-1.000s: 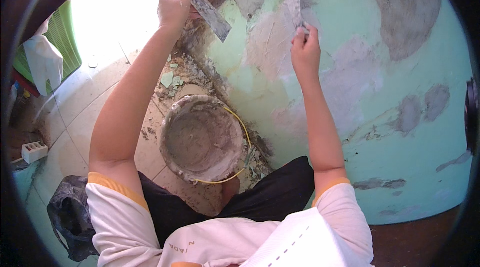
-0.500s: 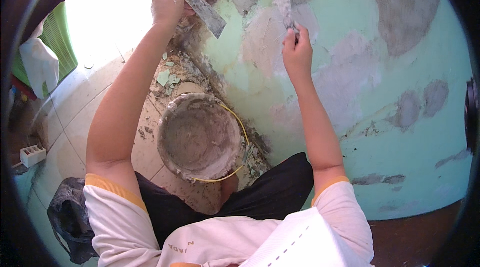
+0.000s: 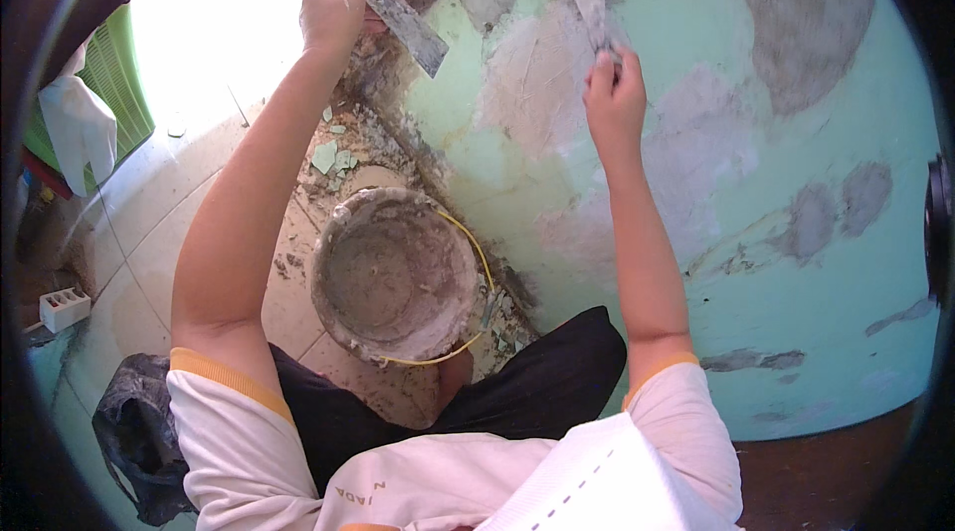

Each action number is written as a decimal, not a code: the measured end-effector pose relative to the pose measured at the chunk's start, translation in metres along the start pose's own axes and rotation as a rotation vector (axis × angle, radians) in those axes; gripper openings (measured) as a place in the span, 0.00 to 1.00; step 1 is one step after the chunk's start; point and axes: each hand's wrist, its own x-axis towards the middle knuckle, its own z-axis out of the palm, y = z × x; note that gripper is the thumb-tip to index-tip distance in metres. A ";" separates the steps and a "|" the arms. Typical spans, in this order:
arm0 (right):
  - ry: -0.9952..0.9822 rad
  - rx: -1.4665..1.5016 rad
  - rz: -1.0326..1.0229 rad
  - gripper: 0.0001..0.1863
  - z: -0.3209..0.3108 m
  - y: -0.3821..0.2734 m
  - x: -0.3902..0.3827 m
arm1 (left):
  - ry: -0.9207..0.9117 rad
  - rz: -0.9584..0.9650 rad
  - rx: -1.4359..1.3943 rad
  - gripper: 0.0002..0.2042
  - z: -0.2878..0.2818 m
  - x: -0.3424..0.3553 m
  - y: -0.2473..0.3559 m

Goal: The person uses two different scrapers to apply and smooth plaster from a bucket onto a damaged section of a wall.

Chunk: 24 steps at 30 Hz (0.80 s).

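Note:
My right hand (image 3: 616,98) is closed round the handle of a putty knife (image 3: 589,2), its pale, smeared blade lying against the green wall (image 3: 796,332) over a grey filler patch (image 3: 537,84). In my left hand (image 3: 333,19) I grip a wide, flat metal scraper blade (image 3: 396,18), spotted with grey filler, held up near the wall's corner edge. Between my legs a bucket (image 3: 320,272) with a yellow handle stands on the tiles, its inside coated with grey paste.
Broken green paint flakes (image 3: 324,155) and rubble lie along the wall's foot. At the left are a green plastic basket (image 3: 129,74), a white power strip (image 3: 66,308) and a black plastic bag (image 3: 139,422). More grey patches (image 3: 811,14) mark the wall.
My right hand has slid a little to the right across the wall with the putty knife. The left hand and its scraper blade stay nearly where they were.

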 end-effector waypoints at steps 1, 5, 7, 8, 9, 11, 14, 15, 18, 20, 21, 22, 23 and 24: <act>0.017 -0.022 -0.045 0.20 0.006 -0.003 0.010 | -0.007 -0.006 0.009 0.17 0.000 -0.002 0.000; -0.005 -0.098 0.061 0.20 0.018 0.000 0.003 | -0.024 -0.005 -0.057 0.17 -0.003 0.002 -0.003; -0.065 -0.113 0.177 0.20 0.014 0.016 -0.035 | -0.017 -0.024 -0.089 0.17 -0.002 -0.003 0.007; -0.066 -0.103 0.157 0.20 0.012 0.023 -0.053 | -0.013 -0.031 -0.070 0.18 -0.004 -0.004 0.009; -0.067 -0.097 0.135 0.20 0.010 0.031 -0.071 | -0.009 -0.039 -0.053 0.18 -0.003 -0.004 0.011; -0.059 -0.076 0.061 0.20 0.015 0.033 -0.071 | 0.003 -0.029 -0.050 0.18 -0.004 0.000 0.007; -0.018 -0.074 -0.050 0.20 0.030 0.013 -0.031 | 0.005 0.009 -0.065 0.17 -0.011 0.009 -0.004; -0.002 -0.098 -0.066 0.20 0.034 0.006 -0.019 | 0.002 0.014 -0.056 0.17 -0.011 0.009 -0.005; 0.015 -0.155 -0.010 0.20 0.031 0.023 -0.030 | 0.006 0.017 -0.079 0.18 -0.007 0.005 -0.003; -0.004 -0.158 0.054 0.19 0.025 0.035 -0.056 | 0.010 -0.002 -0.089 0.18 -0.007 0.002 0.002; -0.025 -0.140 0.087 0.19 0.020 0.035 -0.076 | 0.008 -0.019 -0.078 0.18 -0.010 0.000 0.006; -0.044 -0.124 0.118 0.19 0.017 0.033 -0.085 | 0.006 -0.036 -0.069 0.18 -0.011 0.000 0.009; -0.050 -0.113 0.088 0.19 0.018 0.028 -0.080 | 0.017 -0.038 -0.079 0.18 -0.012 0.002 0.009; -0.054 -0.104 0.064 0.19 0.017 0.018 -0.075 | 0.022 -0.043 -0.088 0.17 -0.014 0.003 0.008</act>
